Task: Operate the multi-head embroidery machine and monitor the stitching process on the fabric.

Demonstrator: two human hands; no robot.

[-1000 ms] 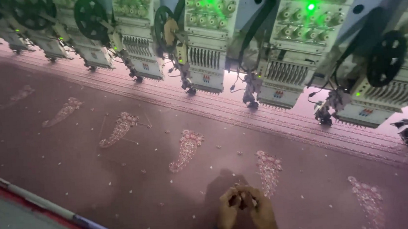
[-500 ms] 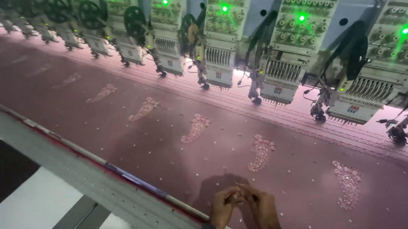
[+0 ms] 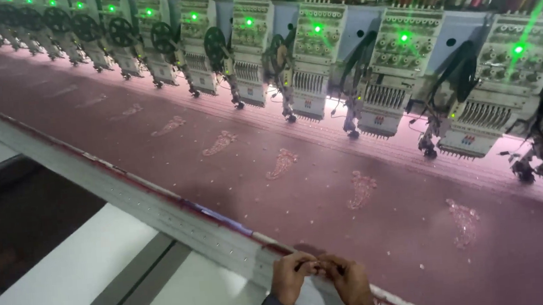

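- So we've pulled back from the machine over the last second: our hands used to sit out on the pink fabric (image 3: 326,199) beside one of the stitched motifs, and now they're down at 6 o'clock, right over the metal frame rail (image 3: 161,211) at the fabric's near edge.
- Left hand (image 3: 291,277) and right hand (image 3: 352,282) are pressed close together, fingertips meeting, same as before. They look to be pinching something tiny between them; we can't tell what, too small and dark.
- The view has swung too. At 9 o'clock we now see the white panel (image 3: 70,275) and dark gap below the rail, which weren't showing a second ago.
- The row of embroidery heads (image 3: 316,60) with green lights runs from 10 to 3 o'clock, well apart from our hands.
- The motifs (image 3: 361,189) trail from 10 toward 4 o'clock, nearest one up at 1 o'clock from the hands.
- Our guess: whatever fiddly bit we're working has come off the cloth with us, so the hands' job sits at the rail now.
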